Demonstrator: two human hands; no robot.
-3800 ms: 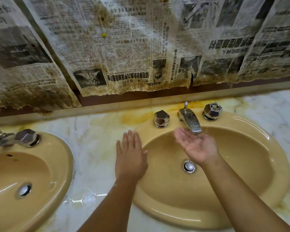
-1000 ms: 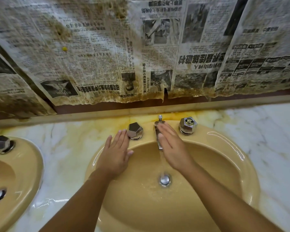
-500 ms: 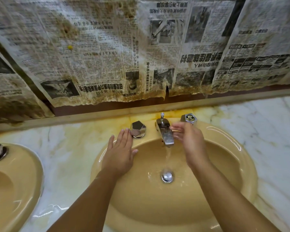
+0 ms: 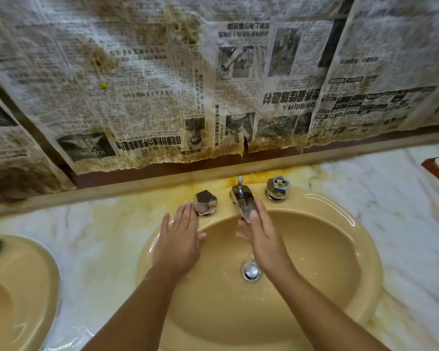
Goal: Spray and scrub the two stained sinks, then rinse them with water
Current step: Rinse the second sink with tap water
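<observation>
Left hand [image 4: 178, 241], flat on the rim, and right hand [image 4: 264, 239], open-fingered at the running spout [image 4: 241, 196], work the right sink [image 4: 327, 249] at worktop [image 4: 99, 236] centre: rinsing appears under way, while the left sink [image 4: 43, 274] shows no water.

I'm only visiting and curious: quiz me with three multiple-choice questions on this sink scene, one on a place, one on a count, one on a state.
1. Where does the left hand lie? A. flat on the sink rim, by the left knob B. in the other sink C. on the newspaper
2. How many chrome knobs flank the spout? A. one B. two C. four
3. What is the spout doing? A. dry B. running water C. dripping foam
Answers: 1 A, straight fingers rest on the rim; 2 B, one knob each side; 3 B, a stream falls past the right hand toward the drain.
</observation>
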